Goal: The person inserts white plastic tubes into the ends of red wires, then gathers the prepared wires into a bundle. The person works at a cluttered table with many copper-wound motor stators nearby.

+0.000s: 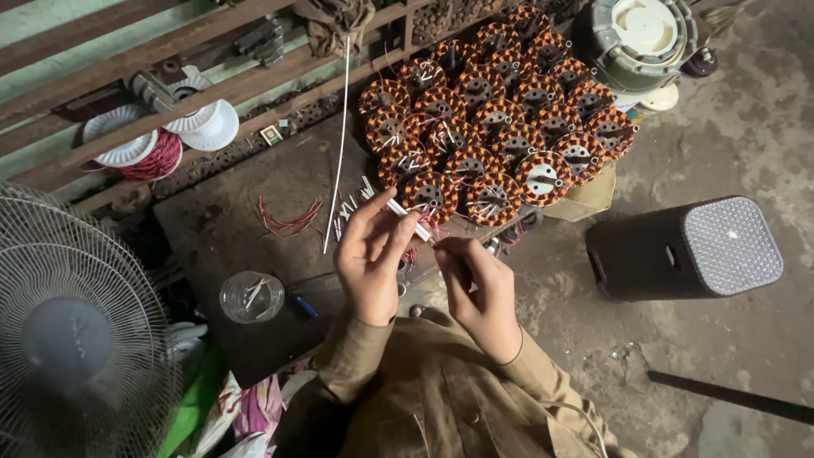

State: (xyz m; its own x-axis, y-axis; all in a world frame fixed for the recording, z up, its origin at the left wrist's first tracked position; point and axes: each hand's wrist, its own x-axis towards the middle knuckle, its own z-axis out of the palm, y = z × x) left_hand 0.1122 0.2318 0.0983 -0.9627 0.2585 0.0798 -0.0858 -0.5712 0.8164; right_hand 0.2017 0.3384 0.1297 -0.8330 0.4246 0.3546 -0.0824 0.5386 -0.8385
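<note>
Left hand (369,259) pinched thin white insulating sleeve (409,219) mid-length | right hand (476,293) closed round its lower end | light, bendy, slippery, just below copper-wound stator pile (496,119)

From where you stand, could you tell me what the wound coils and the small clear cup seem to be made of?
wound coils: apparently enamelled copper wire, glossy orange-brown bands, on dark, probably steel, cores.
clear cup: see-through and glossy; plastic or glass, I cannot tell which.
white tube in the left hand: matte, likely insulating sleeving.
</note>
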